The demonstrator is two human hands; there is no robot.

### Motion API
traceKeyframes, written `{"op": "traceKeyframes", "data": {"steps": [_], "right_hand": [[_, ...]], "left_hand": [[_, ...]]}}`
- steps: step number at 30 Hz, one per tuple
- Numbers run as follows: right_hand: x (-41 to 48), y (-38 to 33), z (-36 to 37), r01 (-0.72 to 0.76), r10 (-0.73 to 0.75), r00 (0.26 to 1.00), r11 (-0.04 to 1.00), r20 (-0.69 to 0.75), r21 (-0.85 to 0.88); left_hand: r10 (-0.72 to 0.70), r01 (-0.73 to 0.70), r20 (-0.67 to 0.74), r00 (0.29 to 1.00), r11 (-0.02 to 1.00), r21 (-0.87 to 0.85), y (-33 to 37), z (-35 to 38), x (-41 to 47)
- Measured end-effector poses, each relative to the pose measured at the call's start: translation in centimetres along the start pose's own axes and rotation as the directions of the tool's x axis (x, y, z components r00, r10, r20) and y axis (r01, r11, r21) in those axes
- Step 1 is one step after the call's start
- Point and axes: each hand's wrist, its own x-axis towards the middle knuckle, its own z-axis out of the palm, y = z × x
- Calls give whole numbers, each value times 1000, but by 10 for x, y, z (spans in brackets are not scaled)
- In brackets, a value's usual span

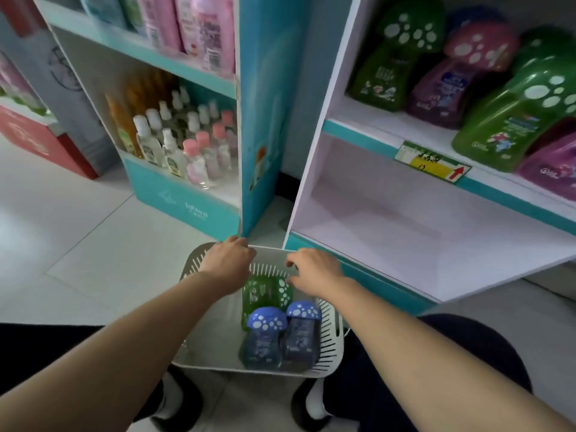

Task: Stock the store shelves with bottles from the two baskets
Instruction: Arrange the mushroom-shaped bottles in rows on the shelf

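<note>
A white slotted basket [327,347] sits on the floor between my feet. In it lie a green bottle [265,291] with a spotted cap and two blue bottles [263,338] [300,335] with mushroom-shaped caps. My left hand [229,260] rests over the basket's far rim, fingers curled on it. My right hand [314,269] hovers just above the green bottle with fingers apart, holding nothing. The lower shelf [420,232] of the white unit on the right stands bare.
The shelf above holds green and purple mushroom-capped bottles [505,120] and a yellow price tag [431,162]. A teal shelf unit [187,194] on the left carries small clear bottles with white and pink caps. Pale tiled floor lies to the left.
</note>
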Motion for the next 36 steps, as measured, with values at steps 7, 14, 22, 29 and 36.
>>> {"op": "traceKeyframes", "data": {"steps": [7, 14, 22, 29, 36], "right_hand": [[34, 3, 73, -47, 33, 972, 997, 231, 55], [51, 0, 141, -113, 35, 896, 982, 442, 153], [59, 6, 169, -101, -36, 890, 956, 454, 275], [66, 11, 172, -120, -48, 847, 953, 530, 277], [67, 17, 168, -184, -22, 846, 925, 532, 332]], "left_hand": [[-22, 34, 165, 986, 997, -66, -14, 74, 23], [4, 33, 304, 953, 993, -116, -11, 133, 56], [46, 34, 458, 888, 986, -165, -7, 176, 101], [-86, 67, 473, 877, 996, 57, -5, 186, 106], [-157, 373, 607, 779, 894, -249, -13, 183, 97]]}}
